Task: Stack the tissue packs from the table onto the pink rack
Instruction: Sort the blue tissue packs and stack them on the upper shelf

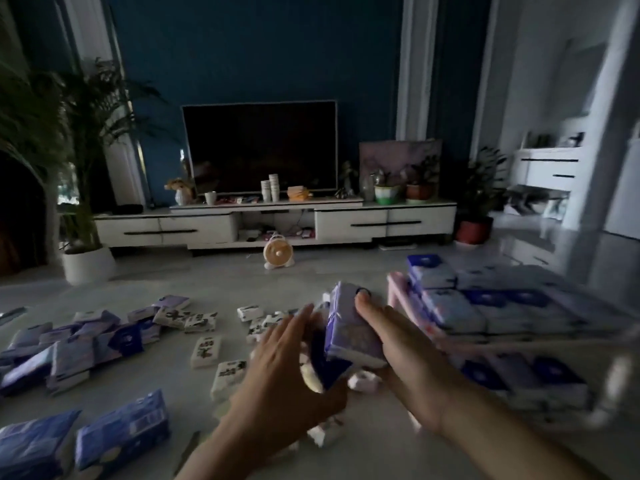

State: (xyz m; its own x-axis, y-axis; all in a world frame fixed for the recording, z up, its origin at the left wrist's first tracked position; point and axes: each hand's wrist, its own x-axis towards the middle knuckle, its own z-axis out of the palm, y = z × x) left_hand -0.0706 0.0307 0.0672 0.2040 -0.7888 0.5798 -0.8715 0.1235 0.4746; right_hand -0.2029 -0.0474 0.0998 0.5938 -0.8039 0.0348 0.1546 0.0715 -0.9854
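Observation:
Both my hands hold purple tissue packs (349, 327) pressed between them, above the middle of the table. My left hand (287, 368) presses flat on the left side of the bundle and my right hand (391, 344) clamps the right side, thumb on top. The pink rack (398, 292) stands at the right, its shelves filled with several blue-and-white packs (450, 306). Several more purple packs (69, 348) lie scattered on the left of the table, and small white printed packs (206, 351) lie in the middle. The picture is blurred by motion.
Two larger blue packs (121, 431) lie at the near left edge of the table (214, 289). Beyond it stand a TV cabinet (277, 223) with a TV, a small fan (278, 253) on the floor, and potted plants (86, 265) at left and right.

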